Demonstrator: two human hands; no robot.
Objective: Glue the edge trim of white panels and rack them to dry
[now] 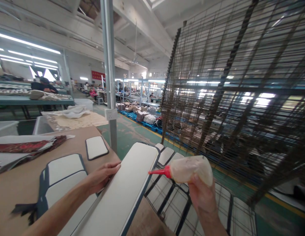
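Observation:
My left hand (pixel 104 175) grips the left edge of a long white panel (pixel 127 177) with dark blue edging, thumb on top and fingers underneath. The panel is tilted up off the table, its rounded far end pointing away from me. In my right hand (pixel 202 193) is a translucent squeeze bottle (pixel 190 168) with a red nozzle, held sideways. The nozzle tip meets the panel's right edge in the view; whether it touches cannot be told. Similar white panels with dark edging (pixel 65 168) lie stacked left of my left arm, and a smaller panel (pixel 97 147) lies beyond.
The brown-covered table (pixel 78 141) carries red patterned fabric (pixel 22 147) at left. On the right, several panels rest on a wire rack (pixel 172 196), with raised wire racks (pixel 228 82) above. A grey post (pixel 109 65) stands past the table. People sit farther back.

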